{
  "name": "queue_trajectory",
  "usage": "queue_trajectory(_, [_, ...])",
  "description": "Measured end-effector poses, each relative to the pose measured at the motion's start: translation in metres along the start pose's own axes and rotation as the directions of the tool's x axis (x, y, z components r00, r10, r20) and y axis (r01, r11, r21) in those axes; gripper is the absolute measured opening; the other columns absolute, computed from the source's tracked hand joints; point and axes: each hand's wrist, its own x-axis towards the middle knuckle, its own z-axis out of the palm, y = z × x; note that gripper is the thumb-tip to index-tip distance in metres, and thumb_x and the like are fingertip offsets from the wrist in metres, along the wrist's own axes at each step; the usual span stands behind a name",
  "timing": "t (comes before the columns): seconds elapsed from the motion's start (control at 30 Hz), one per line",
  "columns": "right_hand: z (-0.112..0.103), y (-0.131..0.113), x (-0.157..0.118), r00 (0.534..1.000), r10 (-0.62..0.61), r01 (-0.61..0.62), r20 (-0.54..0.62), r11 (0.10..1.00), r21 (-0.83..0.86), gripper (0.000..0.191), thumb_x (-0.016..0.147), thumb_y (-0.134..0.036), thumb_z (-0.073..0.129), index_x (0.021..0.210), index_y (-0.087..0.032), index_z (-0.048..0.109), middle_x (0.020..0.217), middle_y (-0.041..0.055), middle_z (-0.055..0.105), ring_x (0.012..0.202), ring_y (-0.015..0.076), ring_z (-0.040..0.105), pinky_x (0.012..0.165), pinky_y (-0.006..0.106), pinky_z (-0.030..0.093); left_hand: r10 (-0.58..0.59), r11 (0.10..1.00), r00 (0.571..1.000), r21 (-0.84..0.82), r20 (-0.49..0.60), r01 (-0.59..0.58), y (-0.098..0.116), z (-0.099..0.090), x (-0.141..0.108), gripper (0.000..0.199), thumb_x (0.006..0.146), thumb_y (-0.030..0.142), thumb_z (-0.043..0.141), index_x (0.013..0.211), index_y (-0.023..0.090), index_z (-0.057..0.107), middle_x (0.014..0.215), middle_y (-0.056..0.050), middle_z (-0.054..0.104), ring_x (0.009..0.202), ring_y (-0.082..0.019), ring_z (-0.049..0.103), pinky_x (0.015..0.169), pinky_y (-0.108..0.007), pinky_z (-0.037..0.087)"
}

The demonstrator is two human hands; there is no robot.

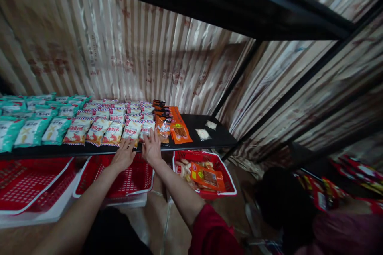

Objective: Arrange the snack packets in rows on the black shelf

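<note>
My left hand (124, 156) rests with fingers stretched out against the lower front of a white and orange snack bag (131, 129). Beside it, my right hand (152, 148) lies with its fingers spread on the neighbouring snack bag (146, 126) at the row's right end. Both bags sit on a black shelf (196, 121), in rows of the same kind. Right of them stand orange and black packets (163, 125) and a flat orange packet (180, 127). My fingertips cover part of the two bags.
Teal snack bags (32, 129) fill the shelf's left part. Two small white packets (203, 134) lie at the right. Below are red baskets (128, 181), one basket (229, 185) holding snacks. A black upper shelf (209, 4) hangs overhead. Another person (284, 195) is at lower right.
</note>
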Motion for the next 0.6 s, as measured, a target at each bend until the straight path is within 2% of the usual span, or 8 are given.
queue_trajectory(0.1, [-0.014, 0.02, -0.005, 0.981, 0.179, -0.178, -0.079, 0.984, 0.012, 0.059, 0.08, -0.016, 0.051, 0.137, -0.015, 0.037, 0.153, 0.0155, 0.012, 0.14, 0.0353, 0.005, 0.106, 0.056, 0.021, -0.026, 1.0, 0.999, -0.016, -0.046, 0.025, 0.021, -0.004, -0.004, 0.055, 0.084, 0.028, 0.037, 0.136, 0.012, 0.039, 0.145, -0.015, 0.036, 0.137, -0.028, 0.027, 0.108, -0.045, 0.031])
queue_trajectory(0.2, [-0.02, 0.039, -0.008, 0.96, 0.271, -0.266, -0.072, 0.962, 0.066, 0.063, 0.079, -0.015, 0.05, 0.14, -0.014, 0.033, 0.153, 0.0178, 0.012, 0.139, 0.0363, 0.01, 0.103, 0.056, 0.027, -0.028, 1.0, 0.997, -0.004, -0.076, 0.028, 0.038, -0.003, -0.007, 0.055, 0.083, 0.027, 0.037, 0.136, 0.012, 0.038, 0.145, -0.014, 0.038, 0.137, -0.027, 0.026, 0.108, -0.044, 0.031])
queue_trajectory(0.3, [-0.019, 0.059, -0.015, 0.968, 0.249, -0.245, -0.022, 0.963, 0.111, 0.063, 0.078, -0.014, 0.051, 0.139, -0.011, 0.034, 0.152, 0.0191, 0.015, 0.139, 0.0346, 0.014, 0.103, 0.054, 0.029, -0.022, 1.0, 0.996, 0.016, -0.09, 0.023, 0.053, 0.004, -0.006, 0.054, 0.084, 0.025, 0.037, 0.136, 0.012, 0.039, 0.146, -0.014, 0.035, 0.138, -0.028, 0.023, 0.108, -0.044, 0.031])
queue_trajectory(0.43, [-0.015, 0.093, -0.04, 0.986, 0.17, -0.167, -0.001, 0.973, 0.156, 0.061, 0.078, -0.013, 0.049, 0.138, -0.014, 0.038, 0.15, 0.0146, 0.024, 0.139, 0.0302, 0.019, 0.107, 0.05, 0.028, 0.006, 0.999, 0.998, 0.04, -0.066, -0.004, 0.076, 0.015, 0.005, 0.052, 0.085, 0.024, 0.036, 0.135, 0.01, 0.042, 0.147, -0.016, 0.032, 0.139, -0.032, 0.02, 0.108, -0.046, 0.031])
queue_trajectory(0.6, [-0.026, 0.149, -0.086, 0.964, 0.267, -0.265, 0.001, 0.959, 0.098, 0.054, 0.079, -0.015, 0.047, 0.133, -0.011, 0.046, 0.147, 0.0165, 0.031, 0.137, 0.0313, 0.023, 0.106, 0.05, 0.031, 0.091, 0.996, 0.99, 0.031, -0.106, -0.088, 0.126, 0.024, 0.034, 0.05, 0.086, 0.022, 0.035, 0.134, 0.011, 0.042, 0.147, -0.014, 0.034, 0.139, -0.029, 0.019, 0.11, -0.048, 0.03])
